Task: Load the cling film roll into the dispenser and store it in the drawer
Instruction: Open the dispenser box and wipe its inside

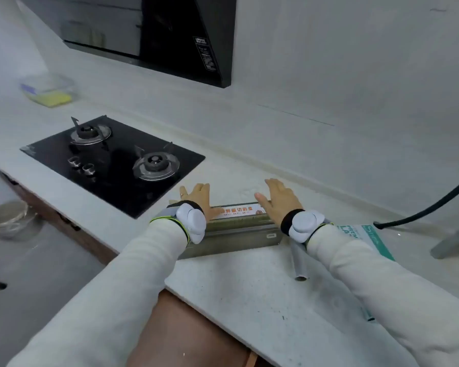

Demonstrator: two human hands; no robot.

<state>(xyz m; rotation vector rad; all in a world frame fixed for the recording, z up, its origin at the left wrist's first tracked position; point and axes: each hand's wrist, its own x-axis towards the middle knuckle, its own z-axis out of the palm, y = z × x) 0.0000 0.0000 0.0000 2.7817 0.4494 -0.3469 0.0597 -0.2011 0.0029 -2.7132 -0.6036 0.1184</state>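
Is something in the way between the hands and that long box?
Nothing visible is. The left hand and the right hand lie flat over the two ends of the dispenser on the countertop.

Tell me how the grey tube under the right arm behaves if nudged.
The grey tube is round and lies on its side on the smooth counter, so it will probably roll. Its open end looks hollow, so it is likely light. The right sleeve crosses above it and might brush it.
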